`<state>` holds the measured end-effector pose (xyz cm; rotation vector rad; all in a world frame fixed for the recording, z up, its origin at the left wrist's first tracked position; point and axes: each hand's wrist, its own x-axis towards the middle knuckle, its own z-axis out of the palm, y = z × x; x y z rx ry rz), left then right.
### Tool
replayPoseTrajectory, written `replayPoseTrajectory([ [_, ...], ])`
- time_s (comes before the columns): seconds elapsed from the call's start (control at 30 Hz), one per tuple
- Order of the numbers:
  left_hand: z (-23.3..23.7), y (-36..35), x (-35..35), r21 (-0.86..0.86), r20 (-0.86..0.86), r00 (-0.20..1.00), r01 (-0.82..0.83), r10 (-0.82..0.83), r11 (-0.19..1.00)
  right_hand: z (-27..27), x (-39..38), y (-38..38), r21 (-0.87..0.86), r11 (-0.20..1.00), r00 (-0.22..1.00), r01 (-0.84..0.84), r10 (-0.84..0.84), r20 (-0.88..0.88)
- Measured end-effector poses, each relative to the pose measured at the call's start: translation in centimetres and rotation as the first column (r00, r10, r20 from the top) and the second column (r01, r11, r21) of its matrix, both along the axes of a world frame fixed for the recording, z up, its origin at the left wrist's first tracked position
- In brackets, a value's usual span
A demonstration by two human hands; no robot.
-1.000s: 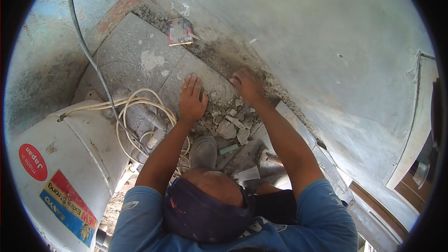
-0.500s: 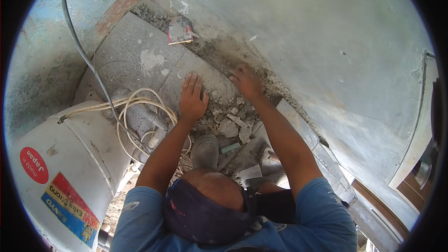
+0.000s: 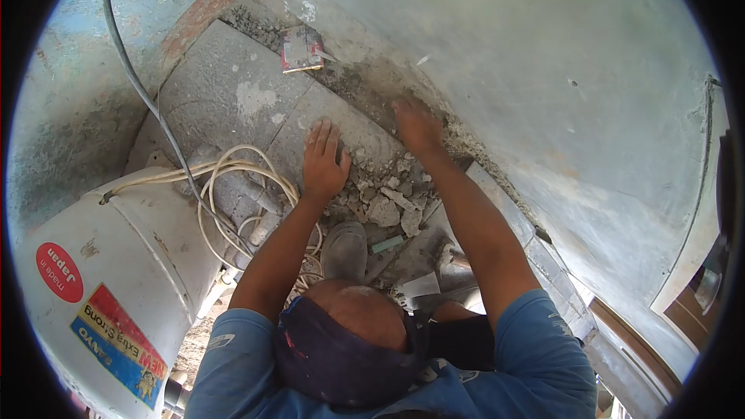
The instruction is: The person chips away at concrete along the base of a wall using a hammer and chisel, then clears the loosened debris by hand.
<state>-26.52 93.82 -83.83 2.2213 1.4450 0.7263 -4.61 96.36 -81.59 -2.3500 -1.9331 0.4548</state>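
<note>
My left hand (image 3: 325, 159) lies flat on the edge of a grey concrete slab (image 3: 299, 136), palm down with fingers stretched out. Beyond the slab's edge, my right hand (image 3: 419, 126) reaches into the gap of dirt and mortar crumbs at the wall's foot. Its fingers are curled downward, and anything in them is hidden. Broken mortar chunks (image 3: 382, 211) lie heaped between my forearms. Farther up the gap, a red-and-white box (image 3: 302, 50), dusty on top, rests near the slab's edge.
A white tank (image 3: 116, 264) with stickers stands at the left. Coiled cream cable (image 3: 260, 157) lies beside it, and a grey cable (image 3: 133, 77) hangs across. The plastered wall (image 3: 559, 101) rises on the right. A grey boot (image 3: 344, 252) is below the rubble.
My right hand has moved slightly up and right along the gap, and its fingers are more curled. My left hand stays on the slab. The view has shifted slightly.
</note>
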Motion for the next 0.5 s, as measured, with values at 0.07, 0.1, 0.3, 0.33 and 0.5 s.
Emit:
replayPoseTrajectory([
  [0.07,0.1,0.2,0.1,0.002,0.008,1.0,-0.008,0.008,1.0,0.6,0.6,-0.1,0.015,0.993,0.982,-0.12,0.121,-0.146],
  [0.1,0.2,0.2,0.1,0.003,0.003,1.0,-0.008,0.008,1.0,0.4,0.8,-0.5,0.017,0.993,0.983,-0.119,0.12,-0.141],
  [0.3,0.1,0.1,0.1,-0.007,0.001,1.0,-0.002,0.002,1.0,1.3,2.1,-4.5,0.056,0.959,0.957,-0.277,0.28,-0.073],
  [0.33,0.0,0.1,0.1,-0.008,0.002,1.0,-0.005,0.005,1.0,1.7,2.5,-5.6,0.128,0.984,0.985,-0.123,0.138,-0.109],
  [0.5,0.1,0.1,0.5,0.015,0.011,1.0,-0.011,0.011,1.0,1.0,2.3,-9.7,0.172,0.888,0.905,0.426,-0.415,-0.096],
])
